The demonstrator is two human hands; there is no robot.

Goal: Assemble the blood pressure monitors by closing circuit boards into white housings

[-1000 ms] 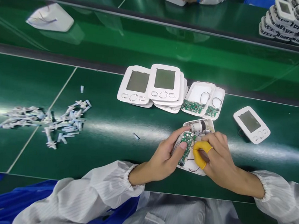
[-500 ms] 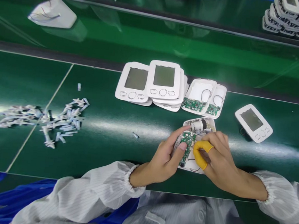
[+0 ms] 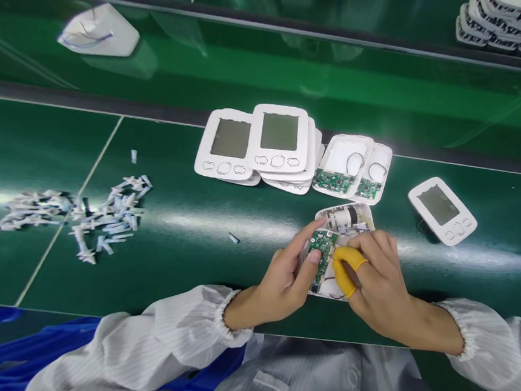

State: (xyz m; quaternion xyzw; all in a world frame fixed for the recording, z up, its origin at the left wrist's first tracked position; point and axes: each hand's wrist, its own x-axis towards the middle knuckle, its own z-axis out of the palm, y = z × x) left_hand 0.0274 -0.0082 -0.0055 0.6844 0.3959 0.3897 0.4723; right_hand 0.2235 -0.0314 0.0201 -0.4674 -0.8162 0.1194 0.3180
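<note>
Curled left hand (image 3: pixel 286 278) beside right hand (image 3: pixel 379 280) (thumb yellow-capped).

Three open white plastic shells with green circuit boards (image 3: pixel 345 160) are lying here, one yellow rubber finger cot (image 3: pixel 344 270) is showing, one white grey-screened cover (image 3: pixel 441 209) is sitting alone, and others are overlapping uncountably.

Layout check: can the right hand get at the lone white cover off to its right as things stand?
Probably yes. The cover lies alone, screen up, on the green mat beside the right hand; nothing lies between. That hand is busy on the open unit.
</note>
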